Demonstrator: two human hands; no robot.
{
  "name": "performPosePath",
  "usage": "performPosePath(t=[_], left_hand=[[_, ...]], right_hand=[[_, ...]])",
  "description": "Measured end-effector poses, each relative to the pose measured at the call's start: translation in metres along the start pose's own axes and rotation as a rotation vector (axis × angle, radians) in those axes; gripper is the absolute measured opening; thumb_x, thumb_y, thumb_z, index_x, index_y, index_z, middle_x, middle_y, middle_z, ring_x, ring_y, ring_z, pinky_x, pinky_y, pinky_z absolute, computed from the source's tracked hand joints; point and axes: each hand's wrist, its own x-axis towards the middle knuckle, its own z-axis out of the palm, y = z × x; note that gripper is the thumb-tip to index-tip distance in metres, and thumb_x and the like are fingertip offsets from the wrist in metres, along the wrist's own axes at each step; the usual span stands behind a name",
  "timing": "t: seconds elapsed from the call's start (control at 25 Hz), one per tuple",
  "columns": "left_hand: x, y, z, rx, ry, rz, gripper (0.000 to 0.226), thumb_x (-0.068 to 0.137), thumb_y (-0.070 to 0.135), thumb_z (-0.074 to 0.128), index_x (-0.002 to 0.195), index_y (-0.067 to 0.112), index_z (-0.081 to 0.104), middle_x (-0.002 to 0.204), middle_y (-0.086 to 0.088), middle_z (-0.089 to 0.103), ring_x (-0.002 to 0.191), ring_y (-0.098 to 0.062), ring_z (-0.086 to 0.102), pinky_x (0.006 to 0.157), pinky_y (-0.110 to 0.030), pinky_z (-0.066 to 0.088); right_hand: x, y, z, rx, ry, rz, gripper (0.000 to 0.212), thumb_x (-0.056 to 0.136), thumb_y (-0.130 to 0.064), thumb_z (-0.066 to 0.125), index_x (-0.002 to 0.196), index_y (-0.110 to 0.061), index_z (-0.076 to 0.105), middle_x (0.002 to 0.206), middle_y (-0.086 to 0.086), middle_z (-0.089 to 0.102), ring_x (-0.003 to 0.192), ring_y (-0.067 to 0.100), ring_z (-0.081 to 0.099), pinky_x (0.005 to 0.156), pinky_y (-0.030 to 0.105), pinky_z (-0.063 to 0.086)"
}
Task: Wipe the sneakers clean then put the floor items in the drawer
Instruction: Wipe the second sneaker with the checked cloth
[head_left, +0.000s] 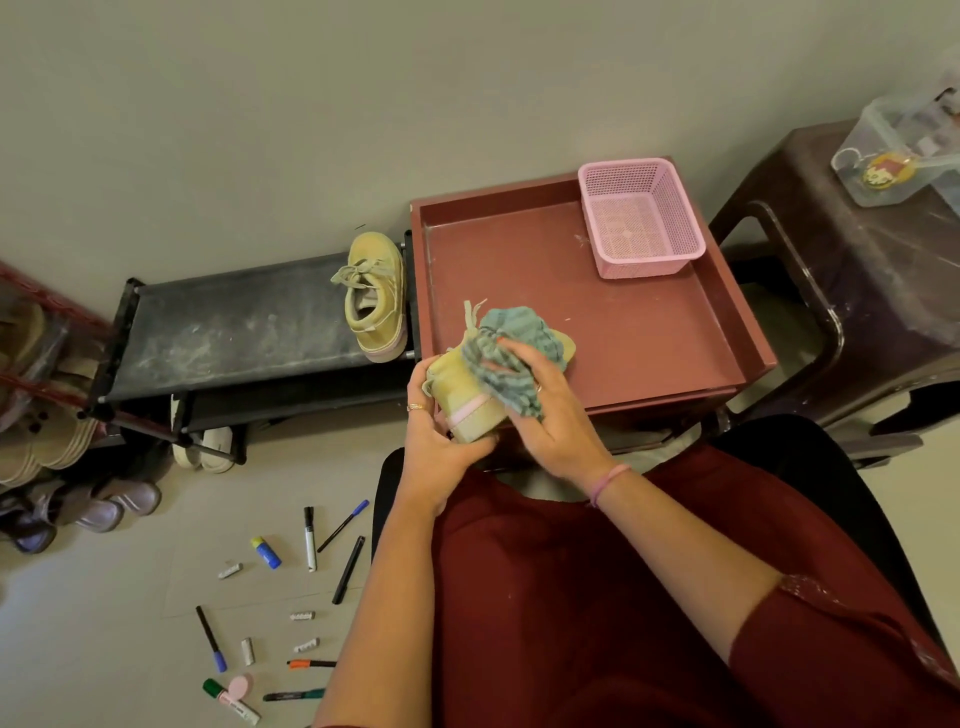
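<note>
My left hand (434, 441) grips the heel end of a yellow-green sneaker (462, 397), held over the front left corner of the open reddish-brown drawer (649, 353). My right hand (540, 410) holds a bunched blue-green striped cloth (511, 338) against the sneaker's upper, hiding most of the shoe. The second yellow sneaker (375, 296) stands on the black shoe rack's top shelf (234, 322), next to the drawer. Scattered on the floor at lower left are markers and pens (310, 538), a glue stick (266, 552) and small white items (229, 570).
A pink mesh basket (641, 221) sits in the drawer's far right corner. A dark brown stool (852, 291) at right carries a clear plastic box (904, 150). More shoes (78, 499) crowd the floor and lower rack at left. My lap in dark red fills the bottom.
</note>
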Motion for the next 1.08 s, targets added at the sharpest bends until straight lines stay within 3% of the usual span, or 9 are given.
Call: performPosePath(t=[0.12,0.28,0.4,0.52,0.6,0.8,0.92,1.08], left_hand=[[-0.002,-0.003,-0.001,0.026,-0.005,-0.007,0.099,0.064,-0.031,0.067,0.138,0.026,0.031,0.133,-0.001,0.050,0.113,-0.006,0.057,0.087,-0.024,0.052],[-0.001,-0.005,-0.003,0.045,-0.023,-0.012,0.100,0.064,-0.032,0.066,0.141,0.020,0.030,0.123,0.013,0.056,0.107,-0.005,0.059,0.086,-0.028,0.053],[0.000,-0.006,-0.001,-0.009,0.021,-0.010,0.100,0.062,-0.031,0.068,0.139,0.023,0.033,0.123,0.008,0.058,0.108,-0.011,0.061,0.087,-0.035,0.054],[-0.002,-0.008,-0.001,-0.067,0.062,-0.001,0.098,0.063,-0.029,0.070,0.139,0.020,0.035,0.127,0.002,0.059,0.116,-0.018,0.060,0.090,-0.033,0.053],[-0.001,-0.010,0.001,-0.074,0.063,0.010,0.097,0.062,-0.027,0.072,0.139,0.019,0.035,0.130,-0.002,0.058,0.118,-0.019,0.060,0.090,-0.033,0.053],[0.001,-0.016,0.004,-0.117,0.140,-0.035,0.102,0.063,-0.029,0.071,0.143,0.021,0.030,0.137,-0.002,0.050,0.120,-0.009,0.058,0.092,-0.029,0.051],[0.001,-0.017,0.001,-0.140,0.180,-0.040,0.102,0.065,-0.027,0.071,0.144,0.021,0.029,0.139,-0.002,0.049,0.121,-0.009,0.057,0.092,-0.028,0.051],[0.000,-0.019,0.003,-0.196,0.221,-0.027,0.099,0.065,-0.027,0.071,0.144,0.017,0.030,0.139,-0.011,0.050,0.122,-0.018,0.057,0.092,-0.030,0.052]], right_hand=[[0.019,0.023,-0.004,-0.033,0.031,0.151,0.049,0.090,-0.020,0.049,0.138,-0.017,0.042,0.139,-0.002,0.047,0.128,0.011,0.043,0.108,0.039,0.035],[0.051,0.009,-0.007,-0.177,0.015,0.295,0.033,0.093,-0.024,0.045,0.123,-0.015,0.055,0.131,-0.002,0.052,0.120,0.019,0.047,0.102,0.036,0.037],[0.039,-0.020,0.006,-0.092,0.014,0.205,0.036,0.091,-0.024,0.047,0.126,-0.016,0.053,0.132,-0.001,0.051,0.123,0.018,0.044,0.107,0.038,0.035],[-0.005,-0.033,0.021,-0.099,-0.036,0.014,0.047,0.089,-0.024,0.047,0.136,-0.014,0.047,0.142,-0.001,0.043,0.138,0.017,0.030,0.115,0.027,0.022],[-0.016,-0.021,0.015,-0.112,-0.014,-0.062,0.046,0.091,-0.023,0.047,0.137,-0.017,0.046,0.145,0.000,0.041,0.141,0.020,0.028,0.117,0.029,0.020],[-0.011,0.052,-0.018,-0.173,0.075,0.047,0.052,0.089,-0.007,0.055,0.138,-0.014,0.040,0.142,0.010,0.043,0.132,0.027,0.041,0.108,0.049,0.035],[0.001,0.055,-0.019,-0.191,0.097,0.121,0.051,0.089,-0.004,0.055,0.138,-0.010,0.043,0.142,0.008,0.042,0.130,0.025,0.040,0.108,0.047,0.034],[-0.017,0.001,0.013,-0.004,0.142,0.119,0.048,0.087,-0.010,0.052,0.134,-0.011,0.046,0.137,0.005,0.046,0.129,0.019,0.041,0.111,0.040,0.033]])
